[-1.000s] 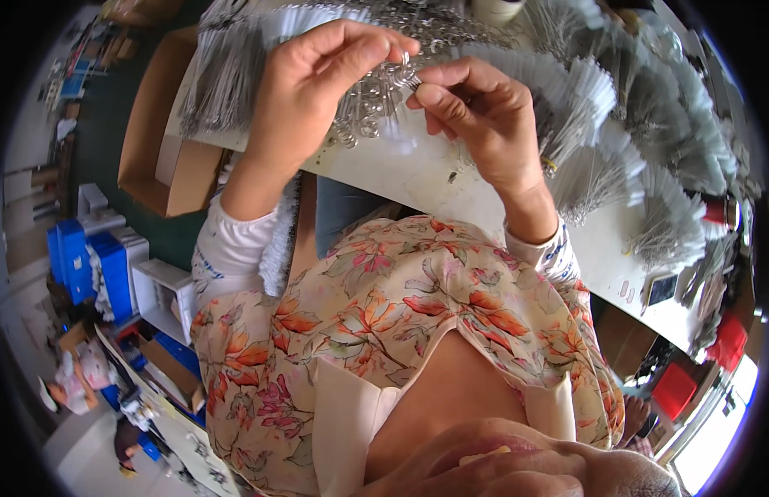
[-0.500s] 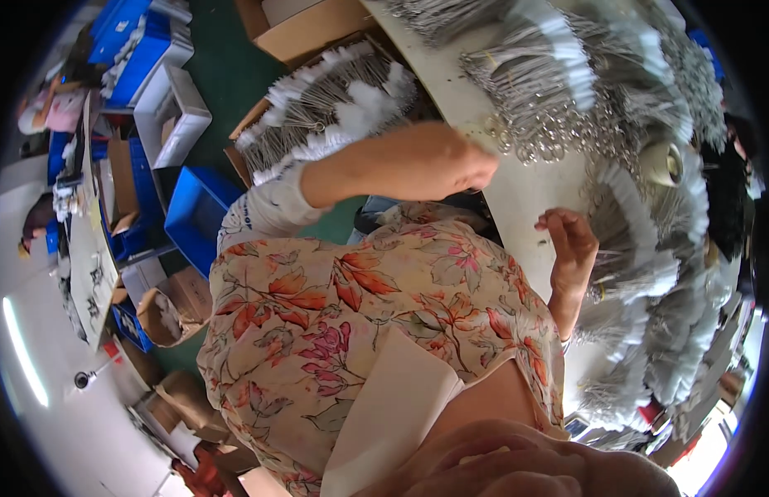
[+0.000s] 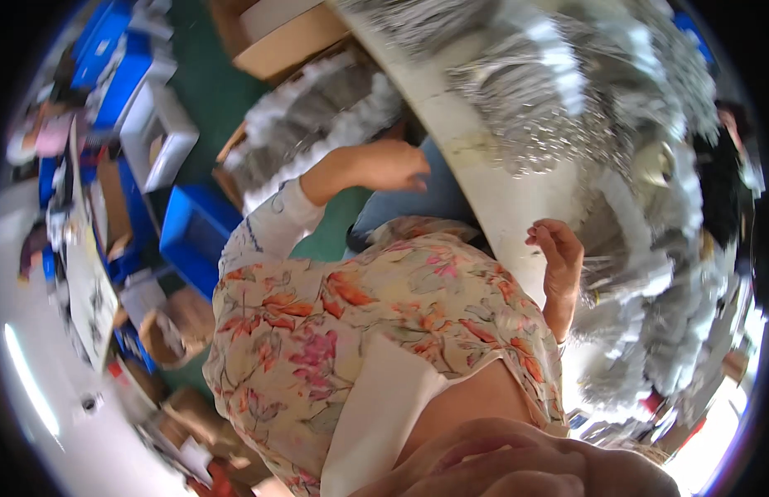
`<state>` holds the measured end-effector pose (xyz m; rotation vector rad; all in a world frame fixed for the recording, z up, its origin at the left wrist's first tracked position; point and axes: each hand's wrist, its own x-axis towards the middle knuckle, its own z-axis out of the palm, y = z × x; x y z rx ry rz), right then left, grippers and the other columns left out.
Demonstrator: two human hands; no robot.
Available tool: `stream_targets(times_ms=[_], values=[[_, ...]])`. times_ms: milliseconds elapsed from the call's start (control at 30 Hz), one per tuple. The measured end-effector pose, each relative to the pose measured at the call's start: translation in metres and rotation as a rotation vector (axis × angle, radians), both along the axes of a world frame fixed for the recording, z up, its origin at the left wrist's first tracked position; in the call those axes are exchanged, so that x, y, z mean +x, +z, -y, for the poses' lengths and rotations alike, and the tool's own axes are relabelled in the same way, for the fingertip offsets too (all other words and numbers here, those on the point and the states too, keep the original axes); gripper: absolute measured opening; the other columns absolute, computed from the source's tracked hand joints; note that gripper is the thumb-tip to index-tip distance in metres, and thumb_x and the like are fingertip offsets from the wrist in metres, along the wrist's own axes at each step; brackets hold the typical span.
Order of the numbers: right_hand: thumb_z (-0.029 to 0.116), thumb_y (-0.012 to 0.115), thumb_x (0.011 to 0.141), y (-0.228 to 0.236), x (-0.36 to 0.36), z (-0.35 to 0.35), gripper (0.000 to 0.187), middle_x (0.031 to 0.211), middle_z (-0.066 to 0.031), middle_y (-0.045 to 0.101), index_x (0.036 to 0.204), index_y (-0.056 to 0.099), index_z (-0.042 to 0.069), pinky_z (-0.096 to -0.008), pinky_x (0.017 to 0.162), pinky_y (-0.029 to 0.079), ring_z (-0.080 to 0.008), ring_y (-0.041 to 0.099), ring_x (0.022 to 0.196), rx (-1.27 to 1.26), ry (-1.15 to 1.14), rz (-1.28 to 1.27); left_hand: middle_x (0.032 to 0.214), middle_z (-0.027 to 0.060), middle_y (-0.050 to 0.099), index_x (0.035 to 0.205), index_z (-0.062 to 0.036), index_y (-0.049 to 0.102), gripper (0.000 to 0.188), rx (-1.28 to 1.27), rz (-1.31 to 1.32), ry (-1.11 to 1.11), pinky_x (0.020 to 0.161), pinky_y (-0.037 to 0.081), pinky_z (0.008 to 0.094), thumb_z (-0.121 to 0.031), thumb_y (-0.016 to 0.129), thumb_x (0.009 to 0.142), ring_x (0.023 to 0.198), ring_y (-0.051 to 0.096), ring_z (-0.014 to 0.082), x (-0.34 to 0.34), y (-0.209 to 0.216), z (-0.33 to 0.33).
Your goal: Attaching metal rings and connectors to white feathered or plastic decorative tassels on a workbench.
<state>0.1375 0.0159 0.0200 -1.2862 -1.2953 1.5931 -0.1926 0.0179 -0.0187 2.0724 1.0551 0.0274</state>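
Note:
Blurred by motion, my left hand [image 3: 394,166] hangs over my lap with its fingers curled together. It lies between an open carton [image 3: 227,157] of wire-like pieces with white fluffy ends and the table edge. Whatever its fingers might hold cannot be made out. Over the table [image 3: 510,207], my right hand [image 3: 558,247] has its thumb and fingers drawn together at the tips. Any small item in that pinch is too small to name. Beside it lie bundles of thin silvery wire-like pieces [image 3: 517,91] with loop ends and whitish tips.
A pale roll [image 3: 655,164] stands among the bundles. An open brown carton [image 3: 289,41] sits at the top. To the left are a blue bin [image 3: 198,236], a grey-white bin [image 3: 157,137] and another worktable [image 3: 90,290]. A person in dark clothing [image 3: 720,190] is at far right.
My left hand has moved left, off the table edge to above my lap near the carton. My right hand stays over the table, fingers still drawn together. The whole view has shifted slightly.

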Motion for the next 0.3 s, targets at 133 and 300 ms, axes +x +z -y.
stream_targets(times_ms=[133,300], values=[[0.002,0.058,0.083,0.023,0.023,-0.019,0.011,0.082,-0.0081,0.062,0.091,0.06,-0.005,-0.0233,0.068,0.047,-0.0128,0.058,0.073,0.039,0.015,-0.04,0.105,0.0147,0.06,0.11,0.0007,0.056,0.035,-0.188,0.403,-0.367,0.081,0.046,0.032,-0.021,0.061,0.083,0.094,0.059,0.0269,0.038,0.105,-0.059],[0.003,0.055,0.085,0.068,0.095,-0.015,0.01,0.085,-0.0063,0.062,0.092,0.061,-0.002,-0.0238,0.072,0.047,-0.0109,0.057,0.076,0.177,-0.109,0.077,0.106,0.0109,0.061,0.117,-0.0038,0.054,0.032,-0.215,0.375,-0.156,0.087,0.046,0.0295,-0.013,0.057,0.086,0.099,0.058,0.0181,0.083,0.152,-0.198]])
